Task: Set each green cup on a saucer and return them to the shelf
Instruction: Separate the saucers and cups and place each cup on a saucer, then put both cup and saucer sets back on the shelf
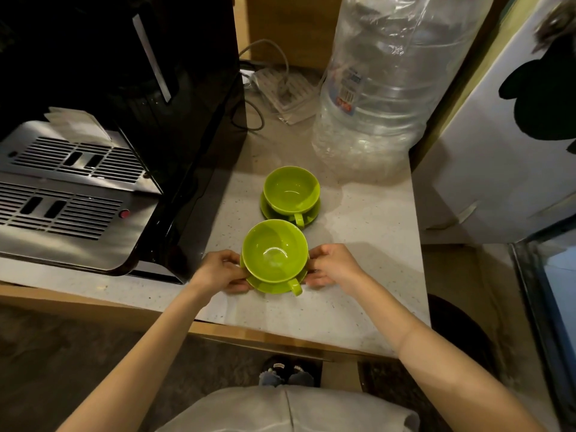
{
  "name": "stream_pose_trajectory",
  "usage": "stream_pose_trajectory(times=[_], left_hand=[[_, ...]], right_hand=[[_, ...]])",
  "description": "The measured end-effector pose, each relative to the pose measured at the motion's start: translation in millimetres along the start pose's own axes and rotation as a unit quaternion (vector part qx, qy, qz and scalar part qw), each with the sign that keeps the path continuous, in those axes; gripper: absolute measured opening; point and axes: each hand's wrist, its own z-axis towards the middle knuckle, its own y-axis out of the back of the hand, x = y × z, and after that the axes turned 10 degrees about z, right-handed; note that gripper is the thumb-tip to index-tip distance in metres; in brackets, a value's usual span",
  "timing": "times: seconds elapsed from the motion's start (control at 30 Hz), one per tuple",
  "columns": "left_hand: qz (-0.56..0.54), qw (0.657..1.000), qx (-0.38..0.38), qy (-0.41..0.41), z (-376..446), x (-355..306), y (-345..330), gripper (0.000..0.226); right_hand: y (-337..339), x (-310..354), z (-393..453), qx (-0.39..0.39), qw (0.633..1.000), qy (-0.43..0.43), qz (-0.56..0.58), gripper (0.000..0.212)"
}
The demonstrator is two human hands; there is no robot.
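Item one: near green cup (274, 251), empty, seated on its green saucer (270, 286) at the front of the speckled worktop (367, 244), handle toward me. I see my left hand (223, 271) clamped on the saucer's left rim and my right hand (332, 265) clamped on its right rim, the cup between them.

Item two: far green cup (291, 188), empty, on a second saucer (311, 213), just behind the first pair, handle also toward me.

Item three: black coffee machine (118, 120) with metal drip tray (62, 188), left of both cups.

Item four: large clear water bottle (383, 88), behind right. Cables and a power strip (285, 88) lie at the back.
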Motion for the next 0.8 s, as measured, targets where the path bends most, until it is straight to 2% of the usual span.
stream_pose_trajectory(times=[0.23, 0.4, 0.63, 0.8], left_hand=[[0.013, 0.998, 0.059, -0.016, -15, 1, 2, 0.018], [-0.013, 0.996, 0.082, -0.033, -26, -17, 5, 0.021], [-0.06, 0.986, 0.078, -0.134, -37, -94, 9, 0.024], [-0.093, 0.969, 0.085, -0.212, -53, -166, 10, 0.021]], right_hand=[[3, -10, -16, 0.004, 1.0, -0.011, 0.012, 0.01], [16, 5, -44, 0.011, 0.998, 0.026, 0.049, 0.015], [47, 59, -78, -0.015, 0.987, 0.116, 0.114, 0.019], [74, 122, -117, -0.054, 0.97, 0.209, 0.116, 0.015]])
